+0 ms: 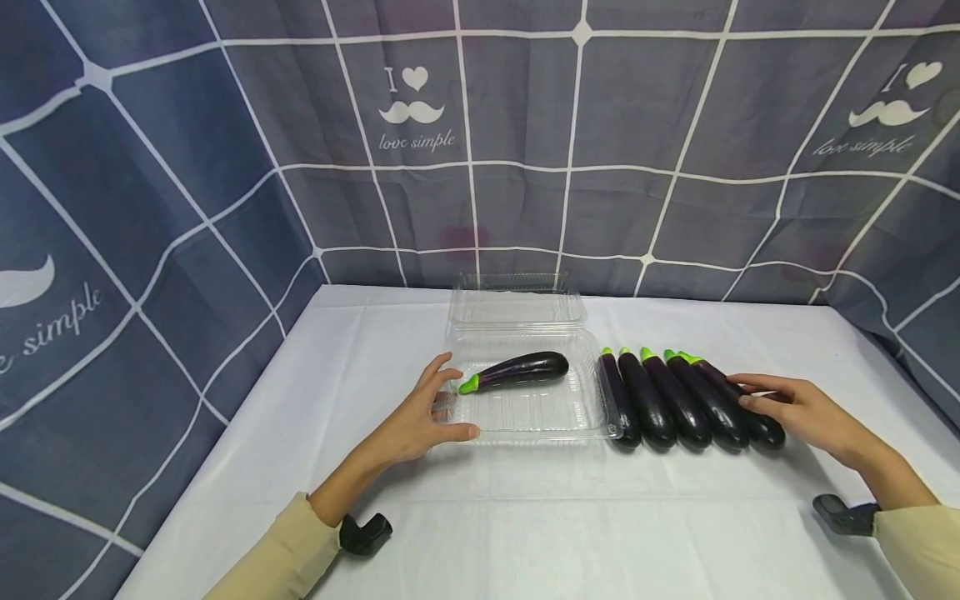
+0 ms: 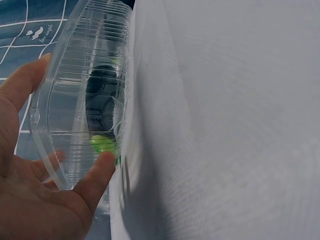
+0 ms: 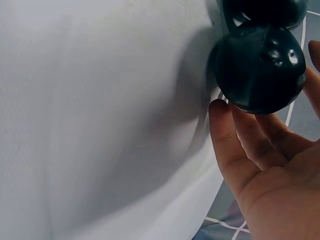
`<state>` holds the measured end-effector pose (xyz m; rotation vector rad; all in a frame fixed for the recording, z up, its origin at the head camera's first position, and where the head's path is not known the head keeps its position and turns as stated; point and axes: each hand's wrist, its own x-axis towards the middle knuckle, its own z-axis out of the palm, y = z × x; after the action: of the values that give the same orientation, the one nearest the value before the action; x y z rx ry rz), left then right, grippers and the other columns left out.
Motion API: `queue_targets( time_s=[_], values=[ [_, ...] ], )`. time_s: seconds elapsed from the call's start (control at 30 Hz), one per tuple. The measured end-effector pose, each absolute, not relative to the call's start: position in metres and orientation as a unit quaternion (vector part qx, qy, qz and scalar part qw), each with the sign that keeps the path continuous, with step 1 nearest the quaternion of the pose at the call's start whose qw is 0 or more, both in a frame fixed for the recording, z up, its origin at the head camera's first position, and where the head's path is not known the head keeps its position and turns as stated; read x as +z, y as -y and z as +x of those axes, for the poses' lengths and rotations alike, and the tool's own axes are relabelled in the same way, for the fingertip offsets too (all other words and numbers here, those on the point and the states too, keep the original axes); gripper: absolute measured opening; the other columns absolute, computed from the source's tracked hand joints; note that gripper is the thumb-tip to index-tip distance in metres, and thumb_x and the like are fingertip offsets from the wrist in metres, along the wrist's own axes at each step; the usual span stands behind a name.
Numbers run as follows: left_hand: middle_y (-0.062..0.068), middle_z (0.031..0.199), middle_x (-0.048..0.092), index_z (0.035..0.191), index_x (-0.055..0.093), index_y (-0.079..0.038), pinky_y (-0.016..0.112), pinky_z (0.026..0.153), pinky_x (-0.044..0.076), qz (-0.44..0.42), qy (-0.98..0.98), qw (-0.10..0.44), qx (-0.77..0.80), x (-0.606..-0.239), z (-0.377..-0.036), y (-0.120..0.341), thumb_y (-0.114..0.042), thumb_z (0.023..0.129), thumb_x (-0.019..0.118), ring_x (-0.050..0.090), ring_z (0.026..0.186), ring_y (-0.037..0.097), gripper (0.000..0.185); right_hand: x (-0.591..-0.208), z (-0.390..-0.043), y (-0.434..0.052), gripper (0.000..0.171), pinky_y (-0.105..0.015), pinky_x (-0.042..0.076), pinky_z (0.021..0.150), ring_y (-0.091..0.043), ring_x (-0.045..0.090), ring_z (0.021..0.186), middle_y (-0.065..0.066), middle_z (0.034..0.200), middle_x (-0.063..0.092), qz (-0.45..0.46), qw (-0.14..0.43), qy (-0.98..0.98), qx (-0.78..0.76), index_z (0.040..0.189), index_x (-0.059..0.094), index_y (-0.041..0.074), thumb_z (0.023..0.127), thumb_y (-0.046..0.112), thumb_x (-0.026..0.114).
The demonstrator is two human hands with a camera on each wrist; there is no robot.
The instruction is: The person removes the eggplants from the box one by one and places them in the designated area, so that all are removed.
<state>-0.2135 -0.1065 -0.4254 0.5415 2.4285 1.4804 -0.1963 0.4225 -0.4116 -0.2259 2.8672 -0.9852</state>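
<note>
A clear plastic clamshell container (image 1: 525,414) lies with its lid (image 1: 517,310) folded back toward the wall. Inside the base is one dark eggplant (image 1: 525,367), its green stem pointing left. My left hand (image 1: 425,419) spans the container's front left corner, fingers spread and mostly straight, thumb along the front side; in the left wrist view a fingertip meets the rim. Over at the right, my right hand (image 1: 806,408) touches the rightmost eggplant (image 1: 763,429). Its fingers, extended, reach along that eggplant's outer side, as the right wrist view (image 3: 260,70) of the eggplant's rounded end confirms.
Several more eggplants (image 1: 652,408) lie side by side right of the container, stems toward the back, the leftmost against its side. A white cloth (image 1: 525,533) covers the table. Grey-blue checked fabric (image 1: 517,208) stands around the back and sides.
</note>
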Motion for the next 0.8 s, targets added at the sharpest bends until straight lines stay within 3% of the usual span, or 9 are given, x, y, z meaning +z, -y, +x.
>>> queue_targets(
  time_s=[0.13,0.2,0.3,0.37,0.43,0.5,0.6,0.7,0.8],
  values=[
    [0.002,0.164,0.002,0.148,0.035,-0.003,0.055,0.106,0.037,0.184,-0.833,0.124,0.506,-0.424,-0.213,0.107,-0.032,0.08,0.084,0.031,0.139,0.039,0.088,-0.41,-0.195,-0.422,0.048,-0.016,0.042,0.075,0.014,0.048,0.098,-0.02,0.134,0.056,-0.068,0.049,-0.943,-0.323,0.138,0.056,0.002,0.101,0.032,0.059],
    [0.003,0.164,0.002,0.148,0.035,-0.003,0.055,0.106,0.036,0.184,-0.833,0.123,0.507,-0.424,-0.213,0.107,-0.032,0.08,0.084,0.031,0.138,0.04,0.088,-0.41,-0.194,-0.421,0.05,-0.025,0.044,0.081,0.009,0.048,0.102,-0.022,0.135,0.055,-0.061,0.048,-0.942,-0.326,0.139,0.054,0.002,0.101,0.034,0.058],
    [0.002,0.164,0.002,0.148,0.036,-0.003,0.055,0.106,0.036,0.183,-0.833,0.123,0.507,-0.424,-0.213,0.107,-0.032,0.08,0.084,0.032,0.138,0.04,0.088,-0.411,-0.193,-0.417,0.051,-0.047,0.044,0.089,-0.014,0.051,0.114,-0.027,0.136,0.052,-0.046,0.033,-0.943,-0.329,0.139,0.053,0.001,0.102,0.036,0.055],
    [0.003,0.164,0.002,0.147,0.036,-0.003,0.055,0.106,0.037,0.184,-0.833,0.123,0.507,-0.424,-0.213,0.107,-0.032,0.08,0.084,0.032,0.138,0.04,0.088,-0.412,-0.192,-0.415,0.05,-0.06,0.04,0.087,-0.033,0.049,0.118,-0.029,0.136,0.052,-0.045,0.015,-0.941,-0.335,0.138,0.053,-0.002,0.103,0.033,0.054],
    [0.002,0.164,0.002,0.147,0.036,-0.003,0.054,0.106,0.037,0.184,-0.833,0.123,0.507,-0.424,-0.213,0.107,-0.031,0.08,0.084,0.033,0.137,0.04,0.088,-0.412,-0.192,-0.413,0.045,-0.051,0.042,0.088,-0.03,0.048,0.119,-0.021,0.133,0.056,-0.046,-0.014,-0.942,-0.332,0.135,0.056,-0.001,0.102,0.03,0.056],
    [0.002,0.164,0.002,0.147,0.036,-0.003,0.054,0.106,0.037,0.184,-0.832,0.124,0.508,-0.425,-0.213,0.107,-0.031,0.08,0.084,0.033,0.137,0.04,0.087,-0.41,-0.191,-0.412,0.041,-0.034,0.044,0.088,-0.011,0.05,0.115,-0.003,0.128,0.06,-0.055,-0.043,-0.939,-0.336,0.132,0.06,0.0,0.101,0.027,0.058],
    [0.002,0.164,0.003,0.147,0.036,-0.003,0.053,0.106,0.037,0.183,-0.833,0.123,0.507,-0.424,-0.213,0.107,-0.031,0.08,0.084,0.034,0.136,0.04,0.087,-0.407,-0.191,-0.409,0.036,-0.01,0.038,0.076,0.016,0.042,0.104,0.025,0.117,0.055,-0.069,-0.077,-0.934,-0.342,0.128,0.063,0.001,0.1,0.023,0.061],
    [0.001,0.164,0.003,0.147,0.037,-0.004,0.053,0.106,0.037,0.183,-0.834,0.123,0.506,-0.424,-0.213,0.106,-0.032,0.079,0.085,0.034,0.136,0.04,0.087,-0.404,-0.191,-0.404,0.033,-0.003,0.035,0.078,0.02,0.04,0.104,0.033,0.112,0.051,-0.085,-0.092,-0.926,-0.355,0.126,0.064,-0.001,0.1,0.019,0.061],
    [0.002,0.164,0.003,0.147,0.036,-0.003,0.053,0.106,0.038,0.185,-0.833,0.122,0.506,-0.425,-0.214,0.106,-0.031,0.08,0.084,0.035,0.136,0.04,0.087,-0.401,-0.191,-0.397,0.031,-0.002,0.035,0.08,0.018,0.042,0.105,0.031,0.112,0.053,-0.09,-0.1,-0.923,-0.361,0.125,0.065,0.0,0.099,0.017,0.062]
  ],
)
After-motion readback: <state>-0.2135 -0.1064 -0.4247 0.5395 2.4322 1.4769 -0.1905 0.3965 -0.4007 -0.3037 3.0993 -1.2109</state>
